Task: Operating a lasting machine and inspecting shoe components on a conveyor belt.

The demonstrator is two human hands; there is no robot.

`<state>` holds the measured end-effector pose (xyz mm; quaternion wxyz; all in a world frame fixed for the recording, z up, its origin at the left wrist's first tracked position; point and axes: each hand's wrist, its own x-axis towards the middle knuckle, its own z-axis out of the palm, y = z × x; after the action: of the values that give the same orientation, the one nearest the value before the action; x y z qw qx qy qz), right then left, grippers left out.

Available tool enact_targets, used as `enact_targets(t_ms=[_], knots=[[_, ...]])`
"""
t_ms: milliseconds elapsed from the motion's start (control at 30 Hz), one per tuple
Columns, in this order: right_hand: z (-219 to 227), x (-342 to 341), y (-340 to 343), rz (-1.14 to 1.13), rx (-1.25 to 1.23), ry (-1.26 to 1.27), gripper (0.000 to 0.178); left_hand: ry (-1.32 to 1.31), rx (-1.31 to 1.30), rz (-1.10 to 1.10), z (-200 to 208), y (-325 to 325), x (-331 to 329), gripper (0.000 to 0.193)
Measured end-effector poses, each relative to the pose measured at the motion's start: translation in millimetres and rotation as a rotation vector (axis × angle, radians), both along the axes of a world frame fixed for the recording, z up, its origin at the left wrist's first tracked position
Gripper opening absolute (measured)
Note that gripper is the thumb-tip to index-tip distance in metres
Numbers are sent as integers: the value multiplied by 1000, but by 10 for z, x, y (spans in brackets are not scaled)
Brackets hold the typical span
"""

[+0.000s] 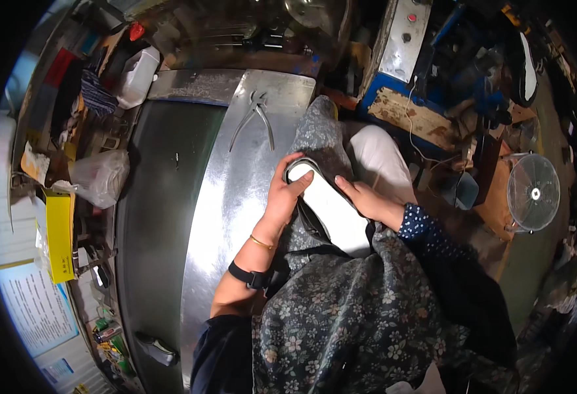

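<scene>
A shoe with a white sole (331, 210) lies sole-up on my lap, over a dark flowered apron (341, 308). My left hand (285, 194) grips its toe end, fingers curled over the dark rim and the thumb on the white sole. On the shoe's right edge rests my right hand (367, 199), fingers pressed flat against the side of the sole. A black band and a thin gold bangle are on my left wrist. The shoe's upper is hidden underneath.
A shiny metal worktop (236, 190) runs along my left, with metal pliers (257, 115) lying at its far end. Plastic bags, a white jug (137, 75) and a yellow box (59, 233) crowd the left shelf. A small fan (533, 192) stands at the right beside cluttered tools.
</scene>
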<state>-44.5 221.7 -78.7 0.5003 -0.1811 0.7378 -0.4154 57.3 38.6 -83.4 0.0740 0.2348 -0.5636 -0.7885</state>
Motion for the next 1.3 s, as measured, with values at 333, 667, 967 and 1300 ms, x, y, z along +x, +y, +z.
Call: enact_targets(t_ms=[333, 667, 967, 1300], knots=[[-19, -151, -12, 138, -48, 247, 57, -47, -4, -48, 69, -44, -146, 50], [-233, 201, 477, 358, 210, 532, 45, -42, -71, -47, 10, -27, -95, 52], [-104, 170, -33, -89, -540, -81, 69, -221, -192, 257, -134, 158, -62, 50], [-164, 407, -215, -230, -523, 211, 70, -404, -822, -203, 326, 33, -67, 60]])
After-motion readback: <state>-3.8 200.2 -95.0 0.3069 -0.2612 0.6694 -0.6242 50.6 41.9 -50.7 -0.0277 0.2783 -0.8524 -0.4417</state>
